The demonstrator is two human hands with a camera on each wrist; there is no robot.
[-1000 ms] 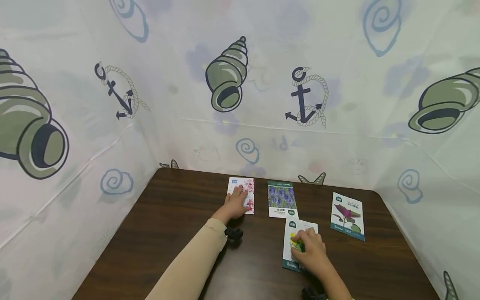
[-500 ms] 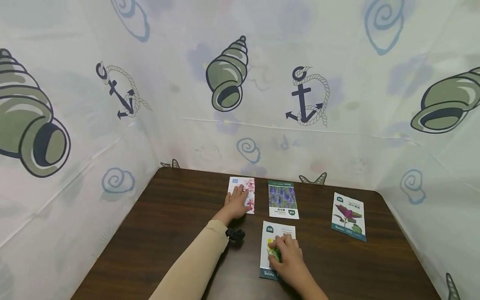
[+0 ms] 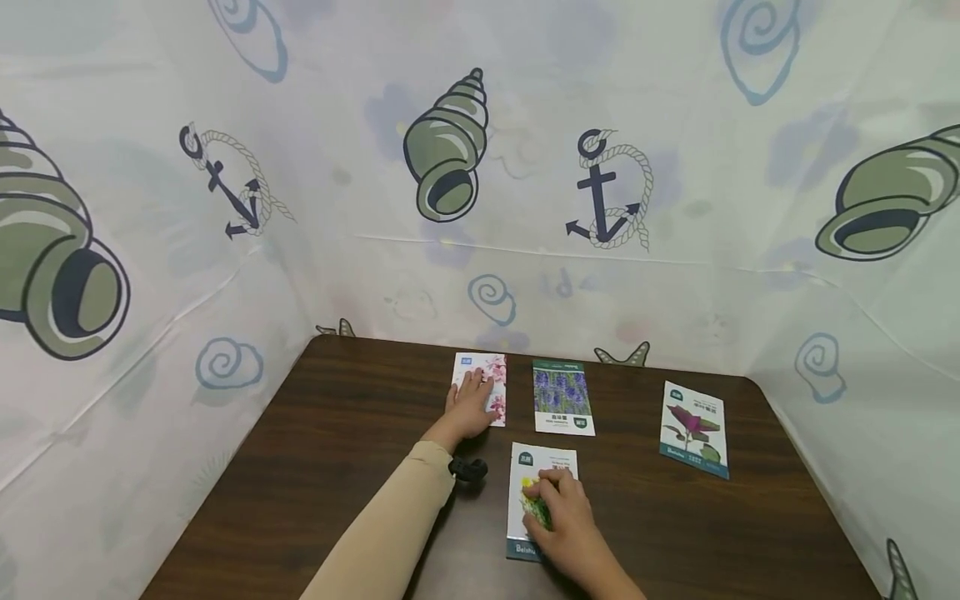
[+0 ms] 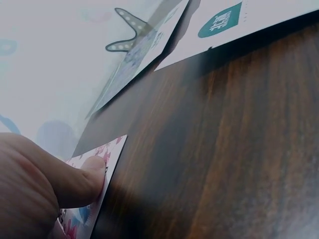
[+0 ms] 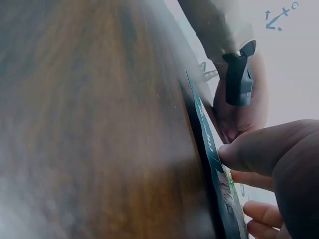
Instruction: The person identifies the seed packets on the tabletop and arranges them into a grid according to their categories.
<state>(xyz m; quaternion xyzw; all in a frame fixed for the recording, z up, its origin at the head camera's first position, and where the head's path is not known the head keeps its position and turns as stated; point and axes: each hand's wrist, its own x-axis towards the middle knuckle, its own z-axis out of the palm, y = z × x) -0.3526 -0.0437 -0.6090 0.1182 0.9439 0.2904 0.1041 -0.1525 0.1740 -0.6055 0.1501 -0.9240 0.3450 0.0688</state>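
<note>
evidently, the right hand (image 3: 567, 525) pinches the yellow-flower packet (image 3: 518, 502) on the dark table (image 3: 356, 433), thumb and fingers curled; whether it lies flat, hard to tell; the left hand (image 3: 467, 410), fingers straight, rests on the pink-flower packet (image 3: 497, 377), farther back; both packets look light, bendy, likely slick; best held by side edges.

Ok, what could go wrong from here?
Slip: the right hand has only its fingertips on the yellow-flower packet, so it might slide loose or crease.
Collision: the lavender packet lies just beyond; a forward push could nudge or overlap it.
Drag: the left hand rests on the pink-flower packet; shifting that hand may skew it.
</note>
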